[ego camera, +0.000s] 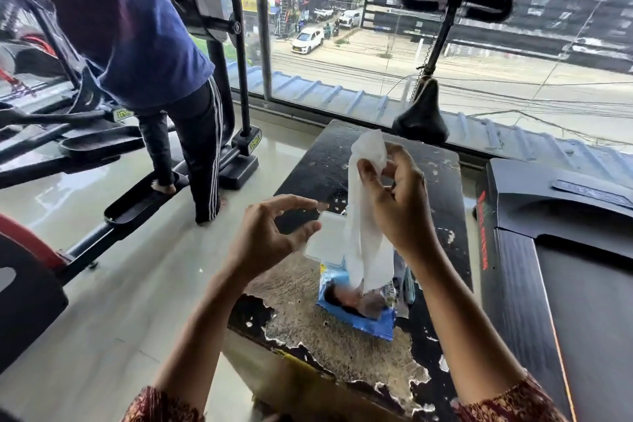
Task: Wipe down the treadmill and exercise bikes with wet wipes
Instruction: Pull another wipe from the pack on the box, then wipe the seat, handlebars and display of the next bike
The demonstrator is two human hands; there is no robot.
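White wipe (366, 240) hung from the right hand (404, 209), pinched near its top between thumb and fingers, tail trailing into the blue pack (363, 322) on a worn black stand (308, 164); likely being drawn clear. Left hand (270, 236) hovered loosely spread by the raised lid (325, 236), gripping nothing, probably to steady it. Treadmill (582, 301) lay just right, exercise bike (423, 116) beyond; both untouched.

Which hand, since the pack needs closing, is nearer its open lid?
Left. The left hand sits beside the lid, on its left; the right hand is above and right of it, pinching a wipe.
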